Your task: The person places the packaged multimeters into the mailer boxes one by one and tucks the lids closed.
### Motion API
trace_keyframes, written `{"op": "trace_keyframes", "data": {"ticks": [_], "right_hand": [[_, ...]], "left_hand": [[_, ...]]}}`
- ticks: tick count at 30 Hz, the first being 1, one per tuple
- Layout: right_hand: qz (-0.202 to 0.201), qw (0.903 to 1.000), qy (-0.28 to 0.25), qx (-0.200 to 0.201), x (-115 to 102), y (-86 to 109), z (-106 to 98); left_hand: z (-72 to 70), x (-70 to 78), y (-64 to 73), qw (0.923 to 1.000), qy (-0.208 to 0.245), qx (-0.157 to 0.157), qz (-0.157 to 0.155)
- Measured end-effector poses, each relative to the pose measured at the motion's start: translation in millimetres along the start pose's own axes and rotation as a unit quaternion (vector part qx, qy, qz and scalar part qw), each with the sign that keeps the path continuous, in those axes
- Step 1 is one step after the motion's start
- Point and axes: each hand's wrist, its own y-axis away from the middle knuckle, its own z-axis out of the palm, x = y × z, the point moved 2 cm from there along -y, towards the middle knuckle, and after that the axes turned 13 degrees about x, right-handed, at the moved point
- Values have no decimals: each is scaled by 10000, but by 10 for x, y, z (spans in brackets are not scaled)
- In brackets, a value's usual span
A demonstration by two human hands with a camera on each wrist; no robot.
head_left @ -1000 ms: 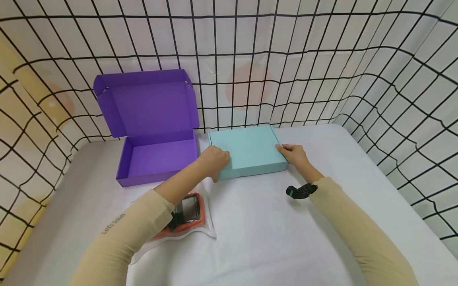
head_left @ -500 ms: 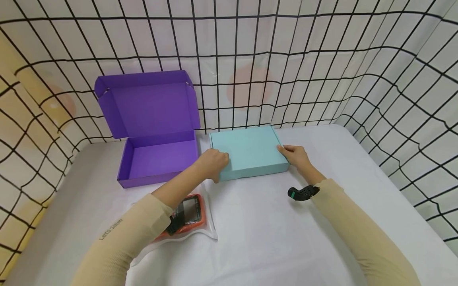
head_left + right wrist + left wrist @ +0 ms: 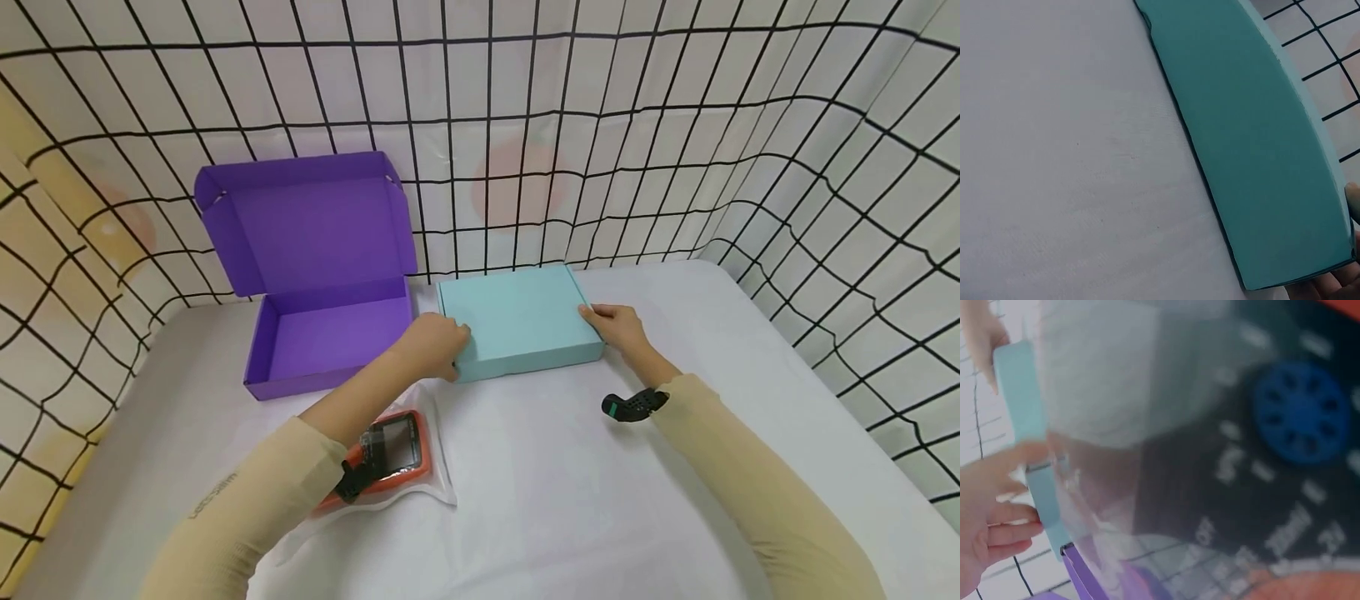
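A light blue cardboard box (image 3: 521, 317) lies closed on the white table. In the head view my left hand (image 3: 433, 343) is at its front left corner with curled fingers; the left wrist view shows thumb and fingers (image 3: 1013, 534) against the box's edge. At the opposite side my right hand (image 3: 617, 327) grips the right edge, thumb on top and fingers (image 3: 1327, 284) underneath. Below my left forearm lies an orange multimeter (image 3: 405, 446) in a clear plastic bag (image 3: 442, 479). Its blue dial (image 3: 1300, 412) fills much of the left wrist view, blurred.
Left of the blue box stands a purple cardboard box (image 3: 337, 337), its lid (image 3: 315, 229) raised against the black grid netting (image 3: 487, 117). The netting encloses the back and both sides of the table (image 3: 562, 500).
My left hand has shifted slightly left and its forearm lower, so more of the multimeter shows. My right hand and the light blue box stay essentially in place.
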Motion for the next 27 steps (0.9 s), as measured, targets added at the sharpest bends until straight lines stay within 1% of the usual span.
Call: {"op": "trace_keyframes", "data": {"ticks": [1,2,3,5,7,8,10,11,14,16,19,22,25,27], "right_hand": [[1,10000,27,45,-8,3,11],[-19,9999,67,92,-16,6,20],[-39,9998,111,138,-25,14,30],[-91,9997,135,203,-38,32,43],[-169,9994,151,255,-47,54,45],[-202,9993,145,292,-49,65,41],[-243,9990,101,367,-50,82,31],[-262,9987,100,422,-47,89,25],[-294,9975,42,639,-35,101,7],[-379,9955,-54,865,-42,113,9],[-804,9869,-332,1355,-82,141,24],[-1345,9731,-508,1800,-151,173,57],[-1682,9641,-612,1962,-237,208,101],[-1826,9613,-677,1948,-311,248,138]], "left_hand": [[-2,-28,13,9992,304,39,-245],[-8,-57,23,9966,636,142,-506],[-12,-87,32,9919,987,273,-757],[-16,-141,46,9779,1636,525,-1195],[-20,-174,54,9634,2131,695,-1471],[-20,-184,55,9571,2335,755,-1541],[-11,-188,57,9453,2703,712,-1684],[-6,-186,58,9407,2839,684,-1728],[15,-169,61,9312,3139,633,-1741],[24,-161,68,9285,3226,681,-1712],[43,-179,82,9248,3316,821,-1678],[50,-228,123,9197,3399,921,-1734],[40,-277,195,9117,3557,872,-1861],[31,-300,248,9088,3616,823,-1911]]}}
